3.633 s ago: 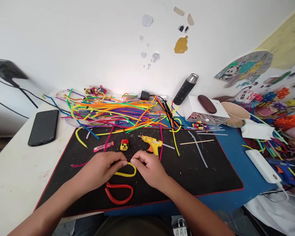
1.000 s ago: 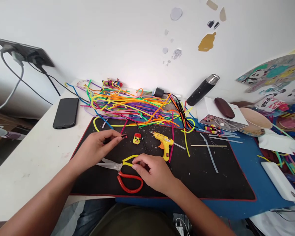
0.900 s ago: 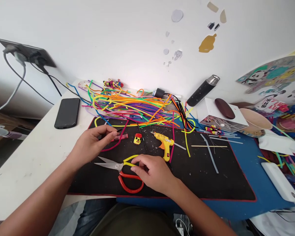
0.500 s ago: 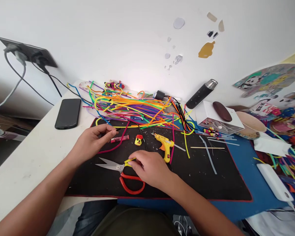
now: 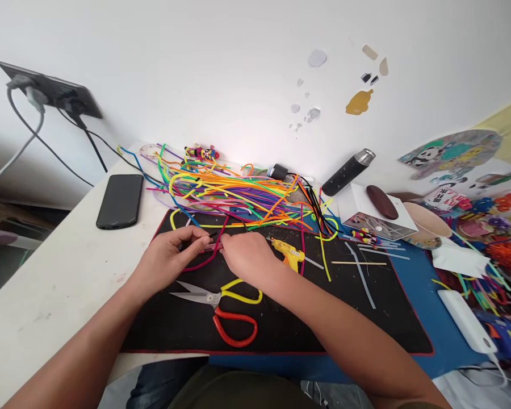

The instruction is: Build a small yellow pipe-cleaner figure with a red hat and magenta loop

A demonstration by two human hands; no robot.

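Observation:
Between the thumb and index finger of my left hand is a short black piece of pipe cleaner, its tip pointing right. Close beside it, my right hand has its fingers closed together; what they hold, if anything, is hidden. A magenta pipe cleaner curves behind and under both hands. Below the hands, a pair of scissors with one yellow and one red handle lies on the black mat, blades apart. My right hand partly covers the yellow glue gun.
Behind the mat spreads a heap of coloured pipe cleaners. A black phone lies at left. To the right are a black flask, a white box, glue sticks and a white power bank.
My right hand has let go of the scissors and moved up beside my left hand, now covering the small yellow-and-red head. The scissors stay on the mat. My left hand still pinches the black piece.

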